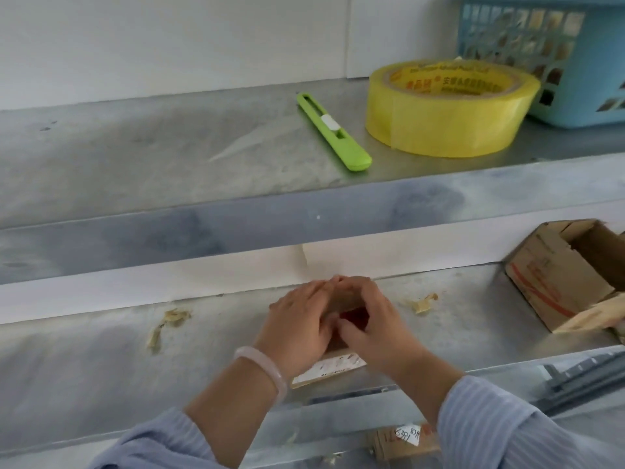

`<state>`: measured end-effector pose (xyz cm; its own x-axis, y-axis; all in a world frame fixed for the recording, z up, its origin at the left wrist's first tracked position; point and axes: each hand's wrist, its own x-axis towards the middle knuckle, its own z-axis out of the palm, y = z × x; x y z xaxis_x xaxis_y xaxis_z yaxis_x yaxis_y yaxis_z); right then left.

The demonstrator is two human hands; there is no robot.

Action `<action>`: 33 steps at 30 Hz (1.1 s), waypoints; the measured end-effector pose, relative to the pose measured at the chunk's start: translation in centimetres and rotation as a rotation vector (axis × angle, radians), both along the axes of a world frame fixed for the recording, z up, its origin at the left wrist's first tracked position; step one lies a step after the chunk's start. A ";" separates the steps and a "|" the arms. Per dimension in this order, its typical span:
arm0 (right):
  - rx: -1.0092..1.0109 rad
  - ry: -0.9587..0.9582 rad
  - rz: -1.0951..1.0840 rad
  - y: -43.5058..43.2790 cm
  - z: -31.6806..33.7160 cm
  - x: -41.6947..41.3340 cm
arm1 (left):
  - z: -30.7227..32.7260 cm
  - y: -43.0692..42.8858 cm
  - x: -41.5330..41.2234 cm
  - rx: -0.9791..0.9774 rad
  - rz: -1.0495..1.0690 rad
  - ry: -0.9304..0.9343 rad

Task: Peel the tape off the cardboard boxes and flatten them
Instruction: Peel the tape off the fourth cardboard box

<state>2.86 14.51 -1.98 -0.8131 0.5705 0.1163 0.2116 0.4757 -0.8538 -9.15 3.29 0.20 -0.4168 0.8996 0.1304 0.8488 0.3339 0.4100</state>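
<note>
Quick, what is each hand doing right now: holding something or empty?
Left hand: fingers curled over the small cardboard box, gripping it.
Right hand: curled round the same box, gripping it too.

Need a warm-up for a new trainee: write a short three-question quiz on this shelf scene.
1. True or false: the green utility knife lies left of the yellow tape roll on the upper shelf.
2. What do the left hand and right hand grip together? A) the utility knife B) a small cardboard box C) the tape roll
3. Fill in: the open cardboard box sits at the ____ end of the lower shelf.
Key: 1 true; 2 B; 3 right.
</note>
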 end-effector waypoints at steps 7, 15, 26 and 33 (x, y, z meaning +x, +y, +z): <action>-0.388 0.004 -0.299 3.9 -0.7 2.7 | -3.2 1.5 1.0 -0.183 0.128 0.270; -0.677 -0.174 -0.177 4.5 -0.2 3.5 | -2.9 1.4 1.5 -0.148 0.122 0.329; -0.570 -0.278 -0.097 6.8 -0.3 3.9 | -1.9 0.8 1.7 -0.165 0.073 0.243; -0.590 -0.343 0.016 7.7 -1.0 1.5 | -1.8 0.9 2.0 -0.100 0.076 0.221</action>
